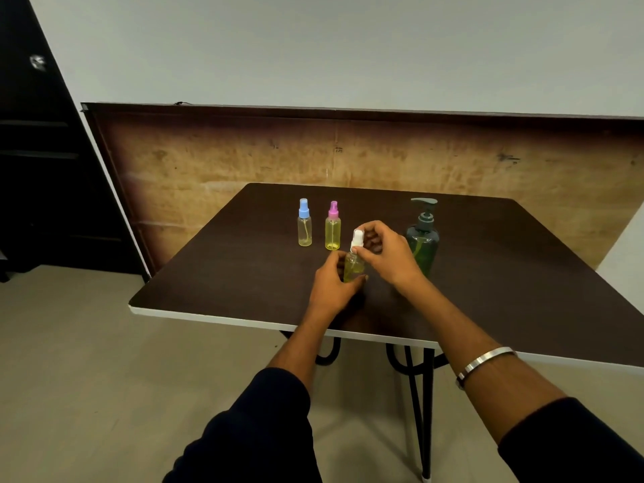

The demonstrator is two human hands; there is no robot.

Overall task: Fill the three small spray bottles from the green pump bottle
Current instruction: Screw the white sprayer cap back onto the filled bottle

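Observation:
Near the middle of the dark table (244, 284), my left hand (332, 285) grips the body of a small white-capped spray bottle (352, 264) holding yellow-green liquid. My right hand (385, 251) pinches its white spray cap (358, 238) from above. Behind them stand a blue-capped spray bottle (305, 223) and a pink-capped spray bottle (332, 226), both upright with yellowish liquid. To the right of my right hand, the green pump bottle (422, 235) stands upright with its pump head on.
A wooden board (209, 162) leans against the wall behind the table. A dark door (35, 151) stands at the left. The table's white front edge (226, 318) lies near my forearms, with black metal legs (423, 395) below.

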